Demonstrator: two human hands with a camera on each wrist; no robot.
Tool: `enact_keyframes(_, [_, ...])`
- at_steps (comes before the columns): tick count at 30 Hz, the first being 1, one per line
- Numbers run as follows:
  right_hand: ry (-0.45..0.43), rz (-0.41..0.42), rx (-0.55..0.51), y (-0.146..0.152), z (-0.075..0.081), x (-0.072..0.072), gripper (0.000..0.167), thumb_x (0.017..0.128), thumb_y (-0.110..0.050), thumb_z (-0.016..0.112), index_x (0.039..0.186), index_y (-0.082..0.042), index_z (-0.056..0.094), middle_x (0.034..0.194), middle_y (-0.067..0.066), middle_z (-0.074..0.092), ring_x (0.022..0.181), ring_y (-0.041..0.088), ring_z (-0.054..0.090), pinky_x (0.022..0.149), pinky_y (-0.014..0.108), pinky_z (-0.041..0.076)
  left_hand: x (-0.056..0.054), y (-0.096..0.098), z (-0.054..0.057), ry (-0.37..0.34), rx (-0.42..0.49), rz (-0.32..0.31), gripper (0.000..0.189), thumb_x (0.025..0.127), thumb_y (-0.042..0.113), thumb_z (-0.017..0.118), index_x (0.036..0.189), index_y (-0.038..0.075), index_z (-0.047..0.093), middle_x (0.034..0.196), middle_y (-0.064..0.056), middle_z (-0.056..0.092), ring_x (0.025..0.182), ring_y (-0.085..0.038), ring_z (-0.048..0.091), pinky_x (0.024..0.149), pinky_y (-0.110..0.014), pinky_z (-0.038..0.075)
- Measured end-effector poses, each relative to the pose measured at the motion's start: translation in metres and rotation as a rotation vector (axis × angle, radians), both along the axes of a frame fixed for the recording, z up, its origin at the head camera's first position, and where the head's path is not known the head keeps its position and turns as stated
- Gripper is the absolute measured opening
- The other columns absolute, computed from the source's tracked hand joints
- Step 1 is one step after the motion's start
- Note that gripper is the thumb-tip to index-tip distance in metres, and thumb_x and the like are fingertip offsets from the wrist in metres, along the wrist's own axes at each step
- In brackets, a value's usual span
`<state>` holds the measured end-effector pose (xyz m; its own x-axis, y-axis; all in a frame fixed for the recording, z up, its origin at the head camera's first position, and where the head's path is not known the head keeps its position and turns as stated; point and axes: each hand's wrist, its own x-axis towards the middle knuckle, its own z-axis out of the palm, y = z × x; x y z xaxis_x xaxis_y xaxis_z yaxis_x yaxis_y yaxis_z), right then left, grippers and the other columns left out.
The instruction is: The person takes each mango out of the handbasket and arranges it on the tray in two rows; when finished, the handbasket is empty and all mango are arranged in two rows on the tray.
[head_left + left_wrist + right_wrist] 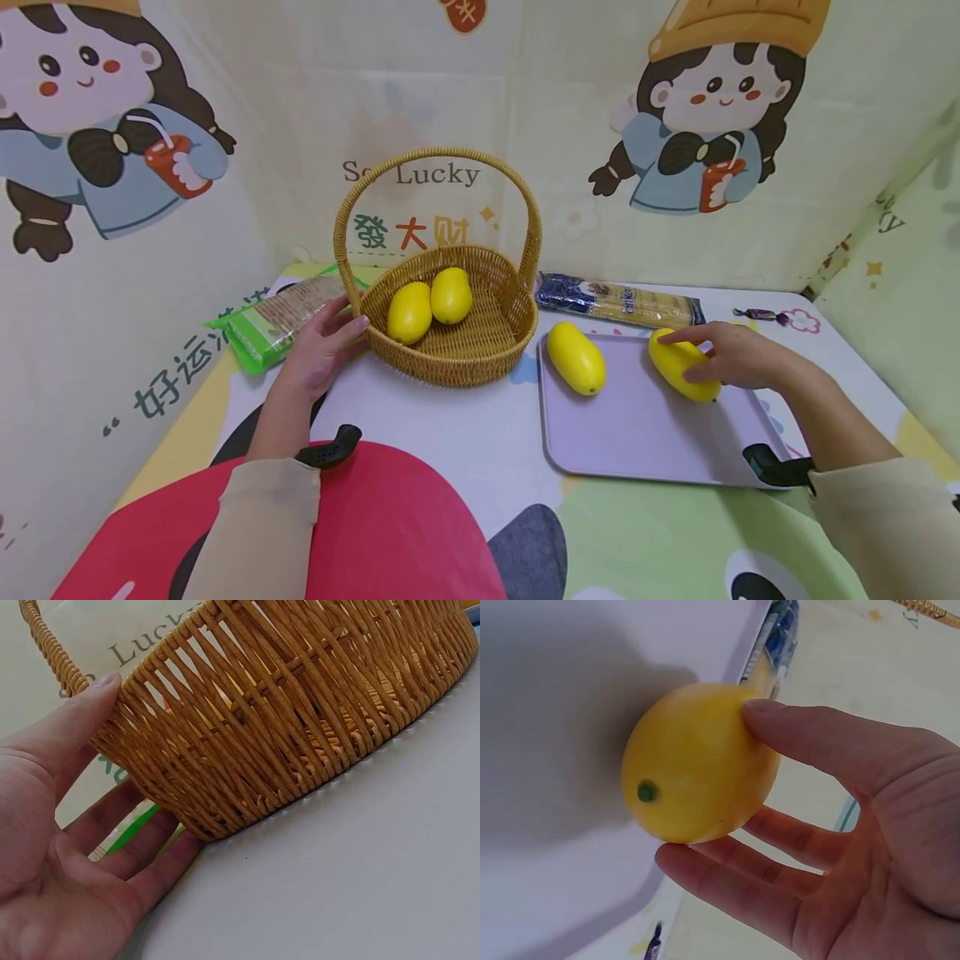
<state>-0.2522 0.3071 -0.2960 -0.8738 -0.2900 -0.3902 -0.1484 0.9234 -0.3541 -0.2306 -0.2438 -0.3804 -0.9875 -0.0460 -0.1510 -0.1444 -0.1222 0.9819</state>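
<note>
Head: basket [457, 372] at the wearer's 12 o'clock, two yellow fruits [409, 313] inside at its 9 and 12; left hand [322, 346] on its 9 o'clock side; tray [622, 446] towards 1–2 o'clock, resting fruit [576, 358] at tray's 10, held fruit [675, 363] near tray's 12–1 in right hand [742, 354]

Left wrist: thumb at basket rim, fingers round outer wall, a hold probably meant to steady it

Right wrist: thumb opposite fingertips, pinching the held fruit, presumably because its flank is smooth and rounded; tray contact cannot be told
</note>
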Motion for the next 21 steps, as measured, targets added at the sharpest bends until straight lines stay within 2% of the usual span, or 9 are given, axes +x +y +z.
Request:
enact_keyframes(4, [0.000, -0.006, 0.016, 0.0000, -0.0021, -0.0015, 0.062, 0.091, -0.019, 0.075, 0.149, -0.011, 0.055, 0.143, 0.035, 0.049, 0.111, 0.042, 0.057, 0.087, 0.051, 0.061, -0.0009, 0.0004, 0.0000, 0.001, 0.001, 0.000, 0.072, 0.101, 0.026, 0.068, 0.163, 0.031, 0.033, 0.166, -0.009, 0.031, 0.148, -0.025, 0.038, 0.124, -0.048, 0.037])
enact_keyframes(11, [0.003, -0.007, 0.025, -0.0016, -0.0047, -0.0023, 0.062, 0.090, -0.018, 0.076, 0.148, -0.011, 0.056, 0.147, 0.037, 0.046, 0.119, 0.052, 0.051, 0.095, 0.066, 0.054, 0.0005, -0.0008, 0.0000, 0.012, 0.013, -0.009, 0.073, 0.100, 0.026, 0.069, 0.163, 0.030, 0.033, 0.166, -0.011, 0.031, 0.146, -0.024, 0.040, 0.124, -0.049, 0.036])
enact_keyframes(21, [0.012, 0.011, 0.031, -0.0055, -0.0033, -0.0023, 0.063, 0.091, -0.020, 0.076, 0.149, -0.010, 0.055, 0.147, 0.037, 0.046, 0.121, 0.053, 0.050, 0.096, 0.069, 0.050, 0.0010, -0.0015, -0.0001, 0.013, 0.014, -0.009, 0.074, 0.100, 0.026, 0.070, 0.163, 0.031, 0.032, 0.167, -0.011, 0.029, 0.148, -0.025, 0.038, 0.125, -0.049, 0.035])
